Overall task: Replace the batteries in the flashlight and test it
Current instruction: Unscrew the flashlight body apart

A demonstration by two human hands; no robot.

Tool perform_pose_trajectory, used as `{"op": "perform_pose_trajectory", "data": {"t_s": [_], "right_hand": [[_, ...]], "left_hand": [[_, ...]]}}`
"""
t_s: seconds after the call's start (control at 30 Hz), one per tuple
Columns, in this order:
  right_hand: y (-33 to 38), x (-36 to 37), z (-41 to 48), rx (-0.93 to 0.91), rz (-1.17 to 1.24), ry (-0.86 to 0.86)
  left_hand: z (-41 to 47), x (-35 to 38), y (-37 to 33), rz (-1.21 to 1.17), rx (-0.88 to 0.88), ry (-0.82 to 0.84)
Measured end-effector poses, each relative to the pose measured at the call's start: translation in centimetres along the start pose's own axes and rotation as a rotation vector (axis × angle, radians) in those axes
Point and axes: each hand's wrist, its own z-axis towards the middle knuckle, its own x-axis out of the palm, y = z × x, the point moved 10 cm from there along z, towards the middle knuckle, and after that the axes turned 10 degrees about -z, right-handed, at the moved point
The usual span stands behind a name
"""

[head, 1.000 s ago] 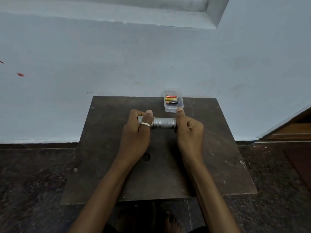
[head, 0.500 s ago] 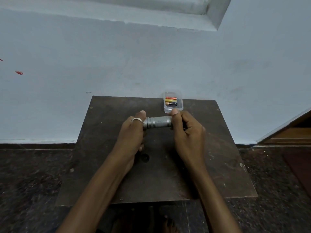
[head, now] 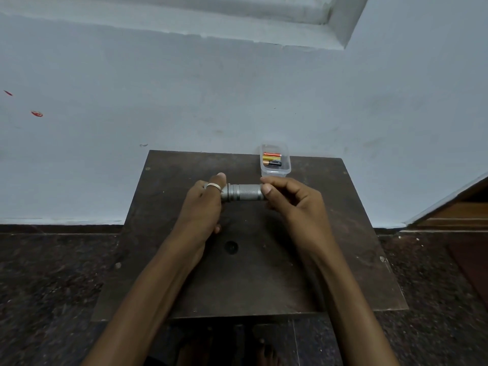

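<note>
Silver knurled metal flashlight (head: 244, 192) lies crosswise between my two hands, over the far half of the dark brown wooden table (head: 264, 281). I cannot tell whether it rests on the wood or hangs just above it. My left hand (head: 204, 207) is clenched round the flashlight's left end, which is hidden inside the grip. The thumb sticks up past a pale metal ring (head: 214, 186) worn on that hand. A ribbed collar of the flashlight shows just beside my left knuckles, and the knurled barrel runs from there to my right hand (head: 293, 204). That hand pinches the right end between the thumb and the curled fingertips (head: 266, 190), so the end itself is covered.

Just beyond my right fingers, at the table's far edge, stands a small clear plastic container (head: 274, 172). In it lie batteries (head: 272, 159) side by side: one orange, one yellow, one black with a gold end. They are apart from the flashlight and from both hands.

A round dark spot (head: 231, 247) marks the wood near the table's middle, between my forearms. Behind the table rises a pale blue wall (head: 237, 96) with two small red marks (head: 37, 113) far to the left. The dark speckled floor (head: 52, 273) spreads on either side, and my bare feet (head: 266, 352) show below the near edge.
</note>
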Motion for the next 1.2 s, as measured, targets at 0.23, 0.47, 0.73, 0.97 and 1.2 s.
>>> {"op": "perform_pose_trajectory", "data": {"t_s": [0.23, 0.47, 0.73, 0.97, 1.2], "right_hand": [[-1.05, 0.31, -0.21, 0.139, 0.004, 0.06], [-0.71, 0.57, -0.11, 0.077, 0.133, 0.13], [-1.01, 0.56, -0.3, 0.165, 0.026, 0.091], [-0.37, 0.37, -0.15, 0.057, 0.108, 0.124], [-0.63, 0.41, -0.16, 0.121, 0.064, 0.085]], "left_hand": [[0.04, 0.18, -0.2, 0.03, 0.04, 0.022], [0.3, -0.23, -0.25, 0.018, 0.041, 0.015], [0.33, 0.01, 0.01, 0.02, 0.038, 0.034], [0.47, -0.33, 0.06, 0.015, 0.014, 0.015], [0.47, -0.29, 0.05, -0.009, -0.002, 0.017]]}}
